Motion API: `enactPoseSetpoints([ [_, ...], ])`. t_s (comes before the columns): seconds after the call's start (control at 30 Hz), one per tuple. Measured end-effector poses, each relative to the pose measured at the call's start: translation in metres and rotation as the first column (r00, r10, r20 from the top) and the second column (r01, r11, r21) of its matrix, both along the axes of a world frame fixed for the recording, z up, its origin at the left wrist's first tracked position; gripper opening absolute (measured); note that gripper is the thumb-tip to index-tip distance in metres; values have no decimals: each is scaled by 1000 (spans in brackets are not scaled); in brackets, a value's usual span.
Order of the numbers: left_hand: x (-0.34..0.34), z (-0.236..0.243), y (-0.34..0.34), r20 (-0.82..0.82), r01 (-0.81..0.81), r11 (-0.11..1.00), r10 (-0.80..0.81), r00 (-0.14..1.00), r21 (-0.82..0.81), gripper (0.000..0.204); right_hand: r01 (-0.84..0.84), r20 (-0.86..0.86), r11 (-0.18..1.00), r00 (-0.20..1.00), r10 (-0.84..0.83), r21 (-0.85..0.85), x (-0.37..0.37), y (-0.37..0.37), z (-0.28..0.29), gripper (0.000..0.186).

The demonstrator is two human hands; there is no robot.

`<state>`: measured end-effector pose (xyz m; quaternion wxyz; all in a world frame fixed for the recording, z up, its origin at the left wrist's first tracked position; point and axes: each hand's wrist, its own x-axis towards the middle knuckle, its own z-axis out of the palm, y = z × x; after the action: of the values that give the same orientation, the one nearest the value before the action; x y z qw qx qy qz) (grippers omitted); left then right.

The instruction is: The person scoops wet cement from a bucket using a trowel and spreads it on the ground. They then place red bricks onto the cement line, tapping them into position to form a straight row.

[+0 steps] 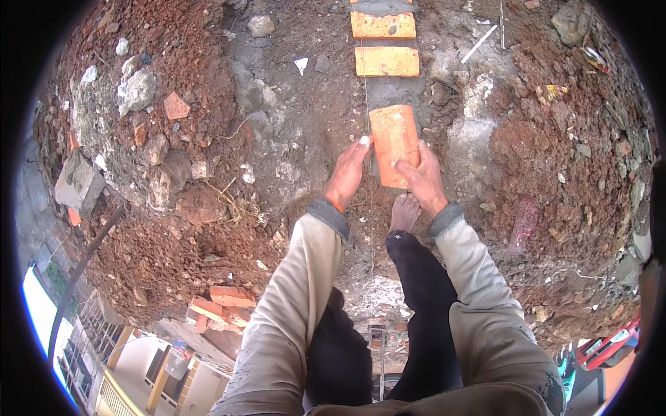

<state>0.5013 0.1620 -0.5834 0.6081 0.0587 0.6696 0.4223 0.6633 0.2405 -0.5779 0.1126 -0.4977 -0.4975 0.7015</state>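
Note:
An orange brick [395,144] is in my hands, tilted a little, above the strip of grey mortar. My right hand [424,182] grips its lower right side, with the thumb lying across the face. At the brick's left edge, my left hand [348,172] has its fingertips against it; the fingers' undersides are hidden. A thin string line [367,93] runs lengthwise just left of the brick. Ahead, two laid bricks, the nearer brick [387,62] and the farther brick [383,26], sit crosswise in the grey mortar [394,92], with part of another beyond.
My bare foot [405,211] stands just below the brick. Rubble and stones [139,90] cover the reddish soil on the left. Several loose bricks [220,310] lie at lower left, near a drop to a building. A white stick [479,44] lies at upper right.

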Motion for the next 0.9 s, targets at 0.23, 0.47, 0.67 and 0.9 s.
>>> enactPoseSetpoints([
  [0.23, -53, -71, 82, -781, 422, 886, -399, 480, -194, 65, -130, 398, 777, 902, -165, 616, -26, 50, -33, 65],
  [0.47, -76, -120, 136, -874, 531, 826, -389, 293, -189, 76, -303, 456, 532, 871, -182, 791, -36, 80, -57, 64],
  [0.67, -63, -138, 138, -846, 522, 830, -413, 338, -196, 76, -393, 590, 593, 788, -178, 703, -42, 74, -87, 62],
  [0.9, -80, -138, 149, -847, 564, 820, -368, 383, -101, 73, -340, 543, 571, 808, -229, 747, -44, 72, -87, 64],
])
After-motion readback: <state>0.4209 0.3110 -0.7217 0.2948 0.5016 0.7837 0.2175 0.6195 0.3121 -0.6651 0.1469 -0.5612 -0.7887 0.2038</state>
